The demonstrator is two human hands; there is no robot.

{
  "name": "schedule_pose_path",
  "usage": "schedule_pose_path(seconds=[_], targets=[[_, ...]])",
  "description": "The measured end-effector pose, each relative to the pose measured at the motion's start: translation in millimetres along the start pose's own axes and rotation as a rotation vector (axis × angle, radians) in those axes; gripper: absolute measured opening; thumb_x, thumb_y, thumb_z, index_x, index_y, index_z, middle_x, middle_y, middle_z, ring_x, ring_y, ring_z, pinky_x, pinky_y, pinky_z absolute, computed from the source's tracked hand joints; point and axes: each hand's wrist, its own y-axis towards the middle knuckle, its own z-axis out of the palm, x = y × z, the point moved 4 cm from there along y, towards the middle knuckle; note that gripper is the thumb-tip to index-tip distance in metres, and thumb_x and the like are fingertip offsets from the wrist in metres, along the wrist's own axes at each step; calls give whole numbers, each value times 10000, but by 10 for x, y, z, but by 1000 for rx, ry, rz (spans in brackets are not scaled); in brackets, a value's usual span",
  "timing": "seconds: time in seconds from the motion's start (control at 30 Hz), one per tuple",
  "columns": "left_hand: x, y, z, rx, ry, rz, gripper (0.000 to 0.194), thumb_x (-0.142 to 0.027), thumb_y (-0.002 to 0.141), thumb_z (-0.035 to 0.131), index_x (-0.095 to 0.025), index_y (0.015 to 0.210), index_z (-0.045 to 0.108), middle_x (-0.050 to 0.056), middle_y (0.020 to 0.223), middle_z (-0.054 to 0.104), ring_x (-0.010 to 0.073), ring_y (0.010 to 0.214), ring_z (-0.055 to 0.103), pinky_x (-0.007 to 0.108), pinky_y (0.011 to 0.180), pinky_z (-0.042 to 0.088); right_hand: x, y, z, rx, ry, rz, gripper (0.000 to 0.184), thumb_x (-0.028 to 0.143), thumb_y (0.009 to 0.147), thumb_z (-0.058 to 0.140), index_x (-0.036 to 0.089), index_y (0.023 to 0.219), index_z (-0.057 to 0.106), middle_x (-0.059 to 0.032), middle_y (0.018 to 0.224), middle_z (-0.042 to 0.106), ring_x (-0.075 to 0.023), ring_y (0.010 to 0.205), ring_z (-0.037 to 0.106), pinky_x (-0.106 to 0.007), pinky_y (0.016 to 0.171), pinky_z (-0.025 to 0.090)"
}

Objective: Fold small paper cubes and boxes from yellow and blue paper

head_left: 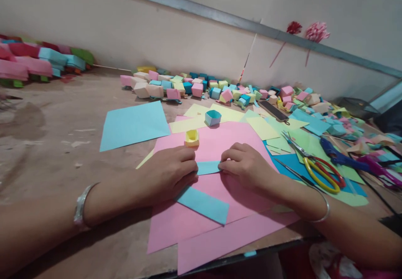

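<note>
My left hand [171, 168] and my right hand [246, 162] hold a light blue paper strip [208, 167] by its two ends, with fingers closed on it. The strip lies over a large pink sheet [226, 139]. A second light blue paper strip [204, 205] rests slantwise on the pink sheet, partly by my left hand. Just beyond my hands stand a small yellow paper box [191, 137] and a small light blue paper box [212, 118], both open at the top.
Scissors [320, 174] with yellow and red handles and a blue glue gun [342, 155] lie at right. A blue sheet [133, 126] is at left. Folded paper boxes [197, 89] and a phone [274, 111] line the back. The table edge [238, 257] is near me.
</note>
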Motion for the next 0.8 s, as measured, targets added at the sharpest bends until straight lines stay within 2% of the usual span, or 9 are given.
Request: schedule_pose_path(seconds=[0.2, 0.4, 0.6, 0.7, 0.8], targets=[[35, -2, 28, 16, -18, -13, 152, -240, 897, 539, -191, 812, 655, 48, 800, 574, 169, 731, 535, 289, 604, 416, -16, -28, 43, 74, 52, 22, 125, 170, 896, 556, 195, 843, 667, -40, 913, 673, -167, 799, 525, -317, 652, 313], [64, -7, 5, -76, 23, -25, 184, -267, 881, 549, -209, 1033, 637, 86, 1008, 635, 222, 880, 577, 351, 713, 466, -78, -31, 81, 61, 110, 91, 159, 174, 889, 526, 186, 979, 657, -66, 940, 675, -195, 864, 559, -323, 687, 362], [80, 6, -11, -149, 32, -4, 169, -195, 899, 495, -193, 976, 646, 65, 926, 687, 209, 799, 614, 342, 653, 462, -44, -17, 22, 10, 90, 141, 150, 173, 868, 527, 187, 947, 654, -48, 897, 686, -185, 826, 576, -328, 698, 363], [72, -8, -36, -239, 59, 18, 198, -145, 897, 452, -192, 918, 643, 49, 805, 688, 193, 701, 607, 330, 598, 450, -8, -8, -15, -41, 25, 104, 225, 129, 884, 476, 165, 1028, 646, -67, 901, 699, -191, 817, 583, -334, 692, 361], [69, -28, -45, -287, 38, 5, 227, -117, 891, 439, -207, 937, 642, 36, 790, 692, 176, 670, 610, 314, 588, 459, 47, 7, -76, -85, -34, 68, 303, 69, 900, 402, 133, 1068, 646, -90, 885, 709, -198, 799, 596, -342, 681, 363]])
